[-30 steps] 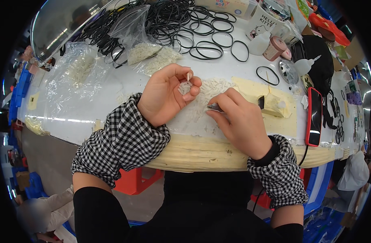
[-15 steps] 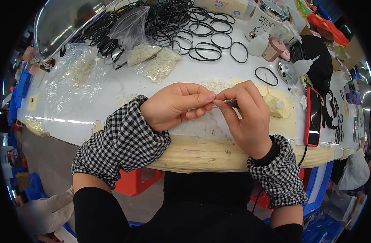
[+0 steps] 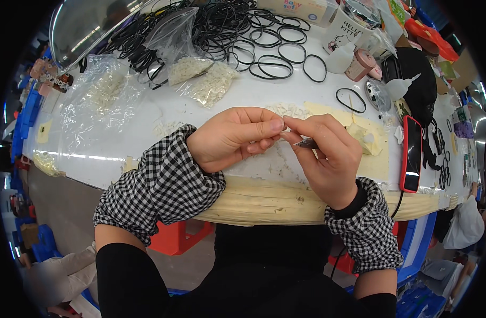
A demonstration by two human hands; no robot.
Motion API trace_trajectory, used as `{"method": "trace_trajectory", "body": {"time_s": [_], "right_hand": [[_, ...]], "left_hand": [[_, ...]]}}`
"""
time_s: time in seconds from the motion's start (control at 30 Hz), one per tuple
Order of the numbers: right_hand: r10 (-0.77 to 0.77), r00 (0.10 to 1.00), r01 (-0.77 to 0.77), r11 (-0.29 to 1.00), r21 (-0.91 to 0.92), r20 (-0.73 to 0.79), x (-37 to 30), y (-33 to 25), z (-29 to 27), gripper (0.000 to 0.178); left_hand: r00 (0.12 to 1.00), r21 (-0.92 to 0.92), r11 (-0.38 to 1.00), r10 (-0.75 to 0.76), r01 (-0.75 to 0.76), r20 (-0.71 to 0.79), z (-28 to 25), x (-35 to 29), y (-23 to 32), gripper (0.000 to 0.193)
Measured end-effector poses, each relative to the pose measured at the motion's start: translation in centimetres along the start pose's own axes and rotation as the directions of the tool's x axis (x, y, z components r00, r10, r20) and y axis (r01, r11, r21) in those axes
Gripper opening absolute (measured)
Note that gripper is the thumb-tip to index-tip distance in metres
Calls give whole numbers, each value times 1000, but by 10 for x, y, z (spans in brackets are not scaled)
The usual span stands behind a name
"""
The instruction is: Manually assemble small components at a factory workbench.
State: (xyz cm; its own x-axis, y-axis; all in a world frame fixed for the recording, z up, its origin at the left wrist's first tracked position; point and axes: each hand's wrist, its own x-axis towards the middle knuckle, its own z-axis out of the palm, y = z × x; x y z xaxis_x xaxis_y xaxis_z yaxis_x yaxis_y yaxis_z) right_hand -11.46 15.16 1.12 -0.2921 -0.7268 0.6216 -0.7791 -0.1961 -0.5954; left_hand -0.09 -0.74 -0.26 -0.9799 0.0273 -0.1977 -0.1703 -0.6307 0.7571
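Note:
My left hand (image 3: 235, 137) is closed in a pinch, thumb against forefinger, above the near part of the table. Whatever lies between those fingertips is too small to make out. The fingertips of my right hand (image 3: 330, 153) meet it there, also pinched. A small dark, shiny metal tool (image 3: 307, 143) is held within my right hand's fingers; most of it is hidden. Beyond my hands lie small whitish pieces (image 3: 288, 110), loose on the white table (image 3: 243, 95). Beside my right hand sits a pale yellow lump (image 3: 367, 139) on a yellow sheet.
Clear bags of pale pieces (image 3: 213, 85) lie left of centre. Black rubber-like loops (image 3: 271, 68) spread across the back. A red-cased phone (image 3: 411, 153), a squeeze bottle (image 3: 397, 88) and a white cup (image 3: 341, 37) stand right. Yellow padding (image 3: 259, 201) covers the near edge.
My right hand has tilted slightly, its fingers stretching further over the metal tool. My left hand stays almost in place, and both sets of fingertips remain together.

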Motion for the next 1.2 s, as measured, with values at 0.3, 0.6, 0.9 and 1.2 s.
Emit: {"method": "trace_trajectory", "body": {"time_s": [0.3, 0.6, 0.9, 1.2], "right_hand": [[28, 1000, -28, 1000, 12, 4, -1, -1, 1, 41], [15, 999, -13, 998, -58, 31, 3, -5, -5, 21], [59, 997, -55, 996, -73, 45, 3, -9, -3, 13], [134, 979, -113, 983, -143, 153, 4, -8, -2, 29]], "left_hand": [[1000, 7, 1000, 13, -13, 14, 2, -3, 2, 21], [1000, 81, 997, 7, -5, -25, 2, -4, 1, 20], [997, 135, 989, 64, -59, -36, 7, -4, 0, 20], [998, 22, 999, 36, -37, 52, 6, -4, 2, 22]]}}
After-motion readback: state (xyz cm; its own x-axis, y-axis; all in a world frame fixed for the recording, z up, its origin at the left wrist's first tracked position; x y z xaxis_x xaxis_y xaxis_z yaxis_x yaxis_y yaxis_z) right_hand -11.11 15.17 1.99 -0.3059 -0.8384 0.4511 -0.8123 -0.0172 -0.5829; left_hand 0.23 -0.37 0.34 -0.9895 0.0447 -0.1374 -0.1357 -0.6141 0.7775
